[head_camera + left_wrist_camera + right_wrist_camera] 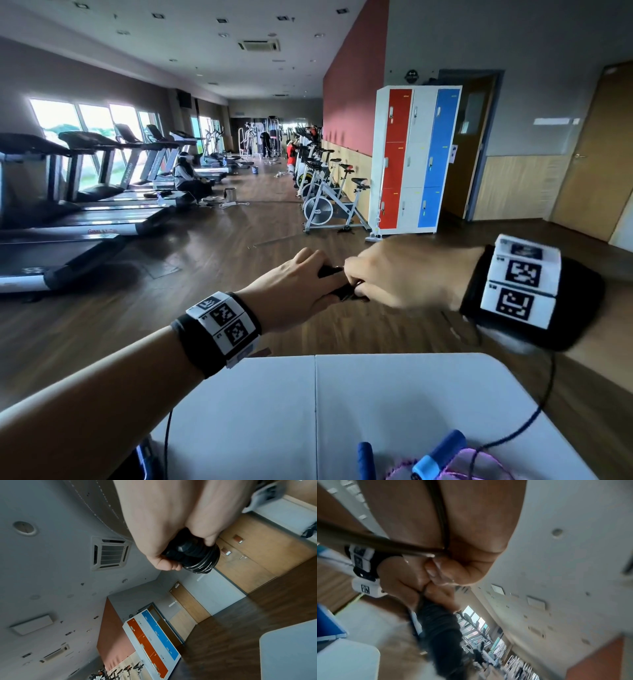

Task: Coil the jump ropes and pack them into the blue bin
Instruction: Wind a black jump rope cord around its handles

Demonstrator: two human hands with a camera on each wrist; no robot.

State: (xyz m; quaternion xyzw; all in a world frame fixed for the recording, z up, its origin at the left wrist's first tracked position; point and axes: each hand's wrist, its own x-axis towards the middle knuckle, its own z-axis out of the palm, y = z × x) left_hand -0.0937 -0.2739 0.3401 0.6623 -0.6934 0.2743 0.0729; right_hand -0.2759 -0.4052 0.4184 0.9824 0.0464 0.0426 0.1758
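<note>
Both hands are raised above the far edge of the white folding table (376, 394). My left hand (305, 284) grips the black jump rope handles (330, 271); the left wrist view shows black cord wound in tight turns round the handle bundle (197, 555). My right hand (394, 274) meets it from the right and pinches the black cord (443, 520) between thumb and fingers. A slack length of black cord (544, 404) hangs below the right wrist down to the table. A jump rope with blue handles (438, 455) and purple rope (479, 462) lies at the table's near edge.
A blue box-like shape (327, 623) shows at the left of the right wrist view, blurred. Beyond the table lies wooden gym floor, with treadmills (68, 205) on the left, exercise bikes (329, 202) and red, white and blue lockers (414, 157) on the right. People are far back.
</note>
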